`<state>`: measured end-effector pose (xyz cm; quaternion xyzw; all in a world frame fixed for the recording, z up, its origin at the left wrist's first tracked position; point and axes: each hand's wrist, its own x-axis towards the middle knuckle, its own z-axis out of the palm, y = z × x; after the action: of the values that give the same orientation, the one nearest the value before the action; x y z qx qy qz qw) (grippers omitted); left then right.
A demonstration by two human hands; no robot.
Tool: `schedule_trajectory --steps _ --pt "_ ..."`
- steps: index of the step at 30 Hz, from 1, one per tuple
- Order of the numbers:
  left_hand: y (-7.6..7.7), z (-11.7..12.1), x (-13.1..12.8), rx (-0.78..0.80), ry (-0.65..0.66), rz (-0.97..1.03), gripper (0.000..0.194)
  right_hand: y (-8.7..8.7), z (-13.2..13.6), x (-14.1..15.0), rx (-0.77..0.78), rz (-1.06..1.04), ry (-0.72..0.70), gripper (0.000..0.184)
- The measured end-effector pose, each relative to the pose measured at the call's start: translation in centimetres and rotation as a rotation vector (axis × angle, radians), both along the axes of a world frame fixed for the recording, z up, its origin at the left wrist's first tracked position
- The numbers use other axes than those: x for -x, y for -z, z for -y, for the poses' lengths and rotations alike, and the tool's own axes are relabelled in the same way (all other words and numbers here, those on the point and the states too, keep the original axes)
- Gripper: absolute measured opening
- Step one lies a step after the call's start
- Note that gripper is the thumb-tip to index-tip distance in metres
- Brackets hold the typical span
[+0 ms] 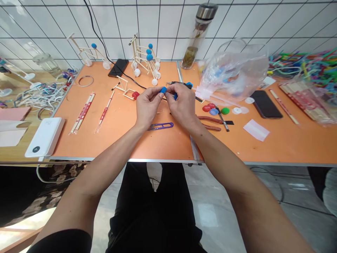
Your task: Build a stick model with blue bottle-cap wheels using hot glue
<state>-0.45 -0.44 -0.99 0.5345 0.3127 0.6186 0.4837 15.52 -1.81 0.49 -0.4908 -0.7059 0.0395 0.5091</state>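
Observation:
Both my hands meet above the middle of the orange table (163,144). My left hand (148,105) pinches a small blue bottle cap (163,90) between thumb and fingers. My right hand (181,105) is closed beside it, fingers touching the same cap, with another bit of blue (175,96) showing under its fingers. Just beyond the hands lies a dark tool with a blue tip (181,84). A purple nail clipper (161,125) lies on the table below my left wrist. Red pliers (212,123) lie right of my right wrist.
Stick-and-cap models (146,59) stand at the back. Wrapped chopsticks (83,111), a power bank (45,137), loose caps (218,110), a plastic bag (234,75), a glass bottle (198,35), two phones (265,104) and coloured straws (302,65) surround the hands.

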Motion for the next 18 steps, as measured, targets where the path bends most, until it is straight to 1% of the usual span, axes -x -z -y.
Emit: schedule_trajectory --steps 2,3,6,9,11,14,18 --pt "0.3 -0.3 0.1 0.08 0.028 0.074 0.031 0.0 0.0 0.1 -0.017 0.027 0.023 0.012" --pt "0.4 -0.5 0.1 0.139 0.052 0.128 0.029 0.0 0.1 0.2 -0.018 0.041 0.033 0.011" --pt "0.4 -1.0 0.4 0.31 0.122 0.295 0.013 -0.4 0.3 0.4 -0.007 0.116 0.061 0.012" --pt "0.2 -1.3 0.6 0.402 0.143 0.367 0.003 -1.1 0.7 0.5 0.012 0.217 0.081 0.013" --pt "0.1 -1.3 0.7 0.424 0.144 0.379 0.002 -1.4 1.0 0.6 0.01 0.291 0.102 0.011" --pt "0.2 -1.3 0.6 0.415 0.15 0.364 0.004 -1.7 1.2 0.8 -0.008 0.393 0.15 0.01" --pt "0.6 -1.3 0.5 0.348 0.133 0.301 0.01 -1.4 0.9 0.9 -0.004 0.403 0.156 0.015"
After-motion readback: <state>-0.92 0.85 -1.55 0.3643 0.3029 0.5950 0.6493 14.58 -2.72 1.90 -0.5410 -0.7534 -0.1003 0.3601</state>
